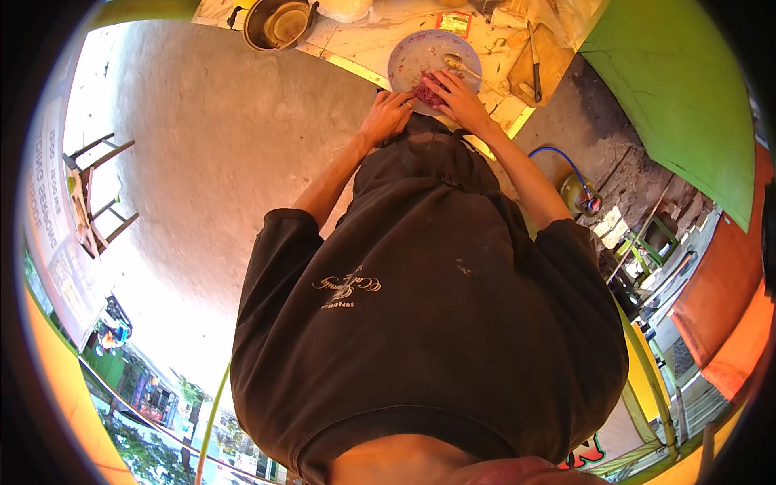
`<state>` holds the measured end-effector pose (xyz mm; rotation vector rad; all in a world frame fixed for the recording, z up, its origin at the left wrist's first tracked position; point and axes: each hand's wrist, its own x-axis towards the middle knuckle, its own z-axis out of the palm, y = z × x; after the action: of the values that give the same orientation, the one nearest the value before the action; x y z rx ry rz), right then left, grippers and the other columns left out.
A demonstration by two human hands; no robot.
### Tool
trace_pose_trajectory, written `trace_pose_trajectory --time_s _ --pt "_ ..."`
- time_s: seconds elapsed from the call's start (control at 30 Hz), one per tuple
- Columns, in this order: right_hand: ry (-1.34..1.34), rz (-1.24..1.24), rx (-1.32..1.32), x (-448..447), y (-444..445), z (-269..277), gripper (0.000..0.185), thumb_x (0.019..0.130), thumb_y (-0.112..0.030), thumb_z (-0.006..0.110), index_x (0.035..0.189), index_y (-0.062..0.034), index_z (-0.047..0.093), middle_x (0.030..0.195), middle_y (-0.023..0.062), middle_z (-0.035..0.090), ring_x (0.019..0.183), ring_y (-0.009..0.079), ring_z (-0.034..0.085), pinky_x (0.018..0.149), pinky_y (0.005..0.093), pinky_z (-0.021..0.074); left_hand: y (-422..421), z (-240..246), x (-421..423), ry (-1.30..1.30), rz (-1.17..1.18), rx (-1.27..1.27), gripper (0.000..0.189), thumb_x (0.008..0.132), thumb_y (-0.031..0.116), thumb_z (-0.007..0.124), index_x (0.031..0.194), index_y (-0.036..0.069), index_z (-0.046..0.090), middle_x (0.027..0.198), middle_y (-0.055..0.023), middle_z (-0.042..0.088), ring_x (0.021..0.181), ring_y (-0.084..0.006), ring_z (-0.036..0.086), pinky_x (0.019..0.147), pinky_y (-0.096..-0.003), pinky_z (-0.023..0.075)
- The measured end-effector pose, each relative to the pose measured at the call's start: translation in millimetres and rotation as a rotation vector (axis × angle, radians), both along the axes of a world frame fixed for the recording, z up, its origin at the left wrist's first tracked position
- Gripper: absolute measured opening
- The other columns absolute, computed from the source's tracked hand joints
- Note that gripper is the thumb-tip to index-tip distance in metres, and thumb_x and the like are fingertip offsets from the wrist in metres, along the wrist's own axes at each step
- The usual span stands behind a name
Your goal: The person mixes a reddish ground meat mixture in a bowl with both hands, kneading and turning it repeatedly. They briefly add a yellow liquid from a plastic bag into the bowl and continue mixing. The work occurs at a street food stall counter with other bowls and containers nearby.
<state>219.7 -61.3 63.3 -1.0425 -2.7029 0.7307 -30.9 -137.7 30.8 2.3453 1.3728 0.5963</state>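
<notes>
A pale, wide bowl [405, 56] sits at the near edge of the table, its inside smeared with red bits. Inside its near part lies a clump of red minced meat-like mixture [427, 94]. My right hand [462, 104] reaches over the rim, its fingers and thumb around the clump. At the bowl's near left rim, my left hand [388, 114], with a ring on one finger, has bent fingers on the edge; the fingertips are partly hidden. A metal spoon [453, 61] rests in the bowl, its handle crossing the right rim.
The table [357, 45] also bears a metal pot [273, 24], a red-edged packet [454, 23] and a wooden cutting board [551, 60] with a black-handled knife [536, 82]. Below right stands a gas cylinder [576, 193] with a blue hose [561, 154]. Green sheeting [679, 91] hangs at right.
</notes>
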Motion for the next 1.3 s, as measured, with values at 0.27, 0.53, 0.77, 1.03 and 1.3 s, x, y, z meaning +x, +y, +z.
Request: trace_pose_trajectory --time_s 0.27,0.53,0.77,1.03,1.3 --pt "-0.032 0.038 0.026 -0.4 2.8 -10.4 0.079 0.089 -0.016 0.074 0.161 -0.0197 0.041 0.164 0.0148 0.04 0.151 0.0362 0.037 0.124 0.0472 0.0349 0.9 -0.4 1.3 0.03 0.051 0.015 0.042 0.095 0.013 0.063 0.136 0.005 0.065 0.131 -0.0118 0.068 0.115 -0.0263 0.065 0.106 -0.0428 0.0419" --pt "0.175 -0.218 -0.34 11.5 31.4 10.4 0.074 0.089 -0.038 0.079 0.153 -0.0126 0.053 0.159 0.0209 0.047 0.146 0.0393 0.044 0.122 0.0464 0.0355 15.2 -6.5 -1.7 0.044 0.059 -0.052 0.04 0.096 0.014 0.064 0.136 0.012 0.065 0.13 -0.0082 0.07 0.112 -0.026 0.067 0.105 -0.0423 0.0424" --pt "0.05 -0.24 -0.14 -0.6 -7.7 -5.5 0.08 0.087 -0.042 0.082 0.153 -0.0108 0.051 0.162 0.0247 0.039 0.145 0.0487 0.042 0.118 0.0504 0.0411 17.2 -7.9 -9.3 0.046 -0.078 -0.092 0.039 0.096 0.013 0.063 0.135 0.014 0.066 0.119 -0.0089 0.075 0.112 -0.0261 0.069 0.105 -0.0462 0.0429" --pt "0.131 -0.354 -0.27 -1.2 -10.7 6.1 0.085 0.09 -0.035 0.081 0.158 -0.0046 0.041 0.162 0.0305 0.033 0.147 0.0494 0.039 0.119 0.0488 0.0388 36.5 22.7 -20.8 -0.163 -0.01 -0.464 0.042 0.097 0.009 0.064 0.139 0.011 0.063 0.12 -0.0198 0.073 0.109 -0.0347 0.07 0.107 -0.0481 0.0461" --pt "0.221 -0.686 -0.594 -14.7 -27.5 -9.2 0.092 0.092 -0.034 0.077 0.157 0.0105 0.03 0.158 0.0366 0.032 0.147 0.0496 0.037 0.121 0.0478 0.0351 23.4 9.9 35.7 -0.449 0.548 -0.789 0.069 0.101 0.033 0.061 0.152 -0.01 0.041 0.145 -0.0368 0.051 0.14 -0.0459 0.049 0.118 -0.0466 0.0381"
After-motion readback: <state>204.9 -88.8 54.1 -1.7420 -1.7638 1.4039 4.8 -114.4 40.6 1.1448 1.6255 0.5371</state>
